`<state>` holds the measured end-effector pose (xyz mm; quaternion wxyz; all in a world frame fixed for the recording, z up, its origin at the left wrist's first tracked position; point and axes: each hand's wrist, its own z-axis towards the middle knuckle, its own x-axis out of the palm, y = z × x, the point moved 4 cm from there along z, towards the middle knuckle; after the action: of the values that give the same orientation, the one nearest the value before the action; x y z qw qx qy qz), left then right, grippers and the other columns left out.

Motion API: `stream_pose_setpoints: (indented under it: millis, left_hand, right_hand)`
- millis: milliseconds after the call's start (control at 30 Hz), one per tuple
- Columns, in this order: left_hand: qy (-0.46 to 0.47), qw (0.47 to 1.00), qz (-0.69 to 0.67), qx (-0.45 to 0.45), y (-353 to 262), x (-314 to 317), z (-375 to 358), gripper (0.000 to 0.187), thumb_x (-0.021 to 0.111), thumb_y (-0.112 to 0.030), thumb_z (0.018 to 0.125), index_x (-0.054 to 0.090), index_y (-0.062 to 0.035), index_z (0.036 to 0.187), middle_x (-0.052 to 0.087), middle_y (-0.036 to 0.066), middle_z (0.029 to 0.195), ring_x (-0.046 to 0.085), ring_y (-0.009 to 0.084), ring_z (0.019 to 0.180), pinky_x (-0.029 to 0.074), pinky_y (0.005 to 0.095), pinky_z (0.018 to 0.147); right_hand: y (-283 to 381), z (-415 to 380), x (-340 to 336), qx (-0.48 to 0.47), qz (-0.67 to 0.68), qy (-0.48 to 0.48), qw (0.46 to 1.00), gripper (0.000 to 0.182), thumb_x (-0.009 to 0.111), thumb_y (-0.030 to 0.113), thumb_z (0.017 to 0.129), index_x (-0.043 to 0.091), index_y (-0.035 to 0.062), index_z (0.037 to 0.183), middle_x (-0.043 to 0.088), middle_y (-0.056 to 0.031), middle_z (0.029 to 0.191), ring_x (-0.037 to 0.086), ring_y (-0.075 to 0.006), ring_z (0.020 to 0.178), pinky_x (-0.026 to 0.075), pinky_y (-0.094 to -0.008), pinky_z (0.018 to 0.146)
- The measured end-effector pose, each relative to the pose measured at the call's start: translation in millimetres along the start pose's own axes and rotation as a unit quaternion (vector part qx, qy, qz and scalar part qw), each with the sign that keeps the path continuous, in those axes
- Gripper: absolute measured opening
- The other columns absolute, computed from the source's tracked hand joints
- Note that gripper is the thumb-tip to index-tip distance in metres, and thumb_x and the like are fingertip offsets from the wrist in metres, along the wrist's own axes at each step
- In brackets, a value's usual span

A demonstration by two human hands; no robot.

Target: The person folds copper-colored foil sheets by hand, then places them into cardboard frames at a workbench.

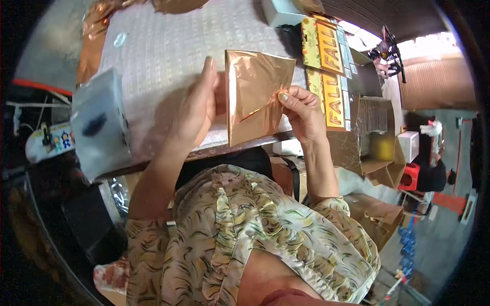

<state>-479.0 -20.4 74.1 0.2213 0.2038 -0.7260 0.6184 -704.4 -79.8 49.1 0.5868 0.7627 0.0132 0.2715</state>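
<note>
A flat, square, folded sheet of shiny copper-coloured foil (258, 92) is held up over the front edge of the table. My right hand (303, 109) pinches its right edge between thumb and fingers, and creases run from that grip across the foil. At its left edge is my left hand (199, 104), open, with thumb stretched upward and fingers partly hidden behind the foil. Under both hands lies the table's whitish, textured cover (158, 46). Packages printed "FALL" (332, 97) lie to the right of my right hand.
A clear plastic bag with a dark patch (99, 125) lies at the table's left edge. More copper foil (92, 56) hangs at the far left corner. A pale box (282, 13) stands at the back. Open cardboard boxes (377, 168) are on the right.
</note>
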Motion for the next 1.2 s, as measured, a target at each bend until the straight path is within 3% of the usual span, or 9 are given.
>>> stream_pose_setpoints:
  millis: [167,300,367,433,567,633,667,900,1200]
  left_hand:
    - [0.029,0.966,0.256,-0.025,-1.9,47.1,-1.5,0.029,0.069,-0.020,0.102,0.067,0.0020,0.121,0.070,0.002,0.104,0.064,0.0066,0.092,0.052,0.0214,0.080]
    - [0.075,0.969,0.237,0.011,26.3,70.0,19.5,0.029,0.064,-0.022,0.105,0.067,0.0026,0.120,0.070,0.001,0.102,0.064,0.0059,0.091,0.053,0.0211,0.079]
    - [0.172,0.956,0.235,-0.037,39.7,70.2,37.8,0.031,0.061,-0.022,0.107,0.066,0.0034,0.123,0.073,0.004,0.103,0.066,0.0079,0.092,0.054,0.0245,0.082]
    - [0.101,0.974,0.148,-0.140,53.1,83.2,64.7,0.033,0.059,-0.023,0.107,0.065,0.0035,0.127,0.075,0.007,0.102,0.068,0.0112,0.092,0.055,0.0279,0.084]
    - [0.178,0.818,0.519,0.173,55.3,119.6,124.9,0.037,0.069,-0.024,0.099,0.067,0.0006,0.126,0.074,0.012,0.113,0.071,0.0229,0.103,0.052,0.0354,0.093]
    - [0.104,0.595,0.690,0.400,67.5,129.0,146.8,0.038,0.076,-0.021,0.090,0.070,-0.0005,0.122,0.072,0.014,0.120,0.068,0.0250,0.113,0.047,0.0429,0.100]
    - [0.091,0.569,0.694,0.431,77.1,131.0,158.0,0.030,0.074,-0.020,0.088,0.071,-0.0010,0.111,0.072,0.011,0.110,0.066,0.0257,0.109,0.044,0.0426,0.098]
    - [0.124,0.465,0.768,0.423,91.1,141.6,172.5,0.013,0.068,-0.005,0.084,0.070,-0.0033,0.097,0.073,0.008,0.095,0.068,0.0233,0.093,0.047,0.0395,0.088]
    - [0.044,0.467,0.711,0.525,68.5,154.3,173.2,0.004,0.063,-0.007,0.080,0.064,-0.0100,0.077,0.067,0.004,0.080,0.066,0.0208,0.081,0.046,0.0370,0.083]
  right_hand:
    - [7.1,-21.4,-29.2,-0.080,0.000,-0.041,0.996,0.011,0.077,0.003,0.090,0.076,-0.0022,0.100,0.077,-0.0060,0.090,0.069,-0.0108,0.082,0.054,-0.0252,0.078]
    - [22.0,-56.9,-60.6,-0.087,-0.031,-0.113,0.989,0.012,0.074,0.002,0.092,0.074,-0.0049,0.102,0.076,-0.0070,0.087,0.068,-0.0105,0.075,0.053,-0.0240,0.072]
    - [20.0,-70.0,-85.9,-0.130,0.015,-0.136,0.982,0.012,0.075,0.007,0.091,0.075,-0.0017,0.098,0.074,-0.0043,0.090,0.064,-0.0099,0.077,0.049,-0.0255,0.072]
    - [22.6,-81.4,-114.4,-0.158,0.042,-0.137,0.977,0.016,0.076,0.011,0.091,0.074,-0.0021,0.100,0.074,-0.0050,0.093,0.065,-0.0116,0.080,0.050,-0.0269,0.074]
    - [35.9,-100.5,-144.1,-0.182,0.079,-0.143,0.969,0.028,0.079,0.023,0.091,0.069,-0.0008,0.102,0.073,-0.0070,0.092,0.070,-0.0146,0.078,0.058,-0.0296,0.073]
    - [43.0,-106.1,-144.8,-0.191,0.090,-0.164,0.964,0.029,0.080,0.025,0.091,0.068,-0.0004,0.101,0.073,-0.0069,0.091,0.070,-0.0148,0.075,0.058,-0.0294,0.070]
    - [44.9,-108.5,-146.8,-0.198,0.101,-0.185,0.957,0.031,0.080,0.026,0.090,0.068,0.0001,0.100,0.073,-0.0068,0.089,0.070,-0.0150,0.073,0.059,-0.0292,0.066]
    - [39.3,-114.0,-159.2,-0.199,0.079,-0.167,0.962,0.033,0.081,0.027,0.090,0.066,0.0000,0.103,0.073,-0.0077,0.088,0.071,-0.0160,0.074,0.060,-0.0307,0.067]
    - [40.5,-105.5,-145.8,-0.197,0.093,-0.124,0.968,0.028,0.078,0.020,0.091,0.065,0.0008,0.106,0.073,-0.0075,0.093,0.072,-0.0161,0.080,0.060,-0.0317,0.073]
